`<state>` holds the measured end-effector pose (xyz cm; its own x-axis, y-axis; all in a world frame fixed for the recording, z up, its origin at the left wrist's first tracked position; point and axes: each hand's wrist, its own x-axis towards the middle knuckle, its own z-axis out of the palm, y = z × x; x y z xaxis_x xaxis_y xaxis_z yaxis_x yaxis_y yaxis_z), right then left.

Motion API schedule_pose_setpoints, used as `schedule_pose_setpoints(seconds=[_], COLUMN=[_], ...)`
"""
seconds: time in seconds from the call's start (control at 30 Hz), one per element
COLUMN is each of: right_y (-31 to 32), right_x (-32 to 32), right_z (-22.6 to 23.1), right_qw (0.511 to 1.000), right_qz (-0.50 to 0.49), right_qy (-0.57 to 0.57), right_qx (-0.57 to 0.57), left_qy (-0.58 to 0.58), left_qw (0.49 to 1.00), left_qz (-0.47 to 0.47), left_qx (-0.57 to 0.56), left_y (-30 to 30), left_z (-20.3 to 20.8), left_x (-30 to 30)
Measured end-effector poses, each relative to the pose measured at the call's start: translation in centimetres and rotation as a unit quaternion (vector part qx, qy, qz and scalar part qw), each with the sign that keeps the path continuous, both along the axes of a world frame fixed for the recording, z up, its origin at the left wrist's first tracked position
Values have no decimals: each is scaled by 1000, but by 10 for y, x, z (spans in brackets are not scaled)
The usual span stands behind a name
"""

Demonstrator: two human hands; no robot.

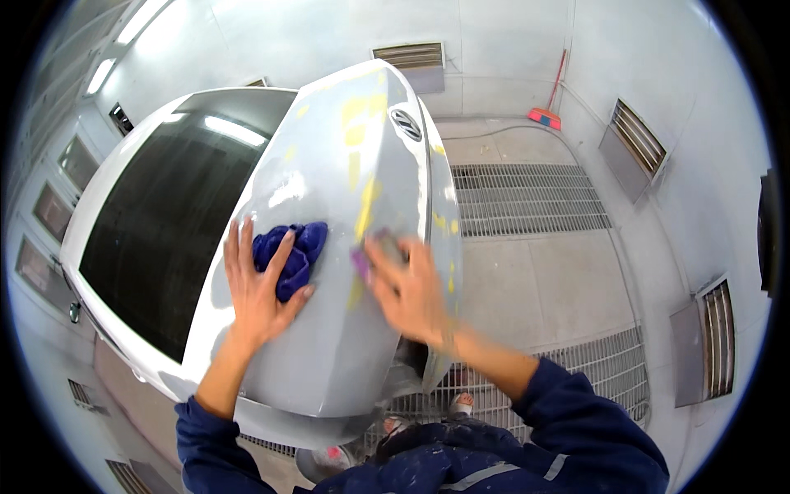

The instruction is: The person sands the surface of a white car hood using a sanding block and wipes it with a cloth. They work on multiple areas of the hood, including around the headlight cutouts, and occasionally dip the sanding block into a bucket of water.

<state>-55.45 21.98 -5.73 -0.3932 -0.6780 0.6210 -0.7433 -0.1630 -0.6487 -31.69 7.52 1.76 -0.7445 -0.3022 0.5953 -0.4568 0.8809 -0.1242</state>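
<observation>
In front of me is the trunk lid (321, 354) of a white car, coated in grey primer with yellow patches (368, 206) and a round emblem (405, 125). My left hand (259, 300) lies spread on the lid, partly over a crumpled blue cloth (309, 240); thumb and fingers are apart. To its right, my right hand (415, 300) grips a small purple-and-grey sanding pad (360, 262) and presses it on the lid beside a yellow streak. That pad and the fingertips are blurred by motion, and the palm hides part of the pad.
The dark rear window (173, 214) lies left of the lid. Metal floor grates (527, 198) run along the right, with a hose (568, 144) on the floor. A red broom (547, 115) leans at the far wall. A bucket (325, 461) stands near my feet.
</observation>
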Motion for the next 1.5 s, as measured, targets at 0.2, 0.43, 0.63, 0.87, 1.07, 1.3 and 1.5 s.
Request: schedule_pose_setpoints(seconds=[0.2, 0.43, 0.63, 0.87, 1.07, 1.3, 1.5], right_y=[30, -9, 41, -40, -77, -56, -38], right_x=[53, 9, 59, 8, 10, 19, 27], right_z=[13, 32, 50, 79, 99, 81, 78], right_qw=[996, 996, 967, 913, 841, 909, 935], right_qz=[7, -49, 103, 7, 110, 21, 22], right_qy=[86, 58, 228, 383, 405, 366, 314], right_qx=[35, 48, 50, 140, 341, 197, 166], left_qy=[-69, -10, -62, -133, -224, 58, 108], left_qw=[985, 989, 997, 960, 952, 996, 990], left_qz=[13, -16, -21, -127, -97, -40, -5], left_qx=[157, 147, -29, -210, -186, 44, 86], left_y=[-38, -58, -44, -18, -10, -38, -7], left_z=[9, 6, 42, 122, 127, 75, -20], left_x=[-31, -54, -45, -126, -133, -81, 4])
